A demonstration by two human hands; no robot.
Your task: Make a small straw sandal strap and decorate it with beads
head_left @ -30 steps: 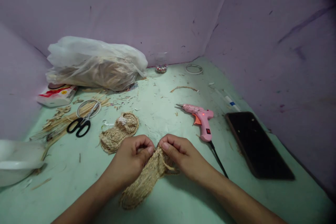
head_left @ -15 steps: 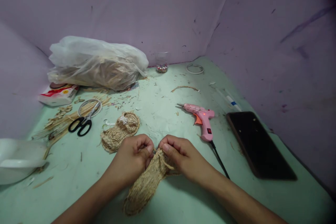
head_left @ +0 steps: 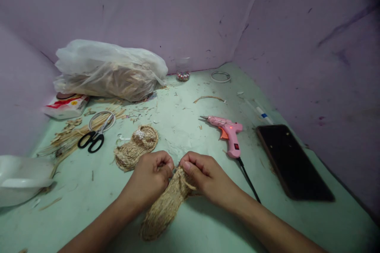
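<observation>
- While the right hand (head_left: 203,172) pinches the far end of the woven straw piece (head_left: 164,207), the left hand (head_left: 154,174) curls beside it; its hold I cannot tell.
- The woven straw piece slants near centre, left of the pink glue gun (head_left: 228,125).

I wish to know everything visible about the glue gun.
The pink glue gun looks plastic, with a metal nozzle, an orange trigger and a red switch low on its handle. A reddish light glows on its body. It lies on its side on the green tabletop, nozzle pointing left, beyond the right hand and left of the phone, touching neither. A black cord leaves its handle.
</observation>
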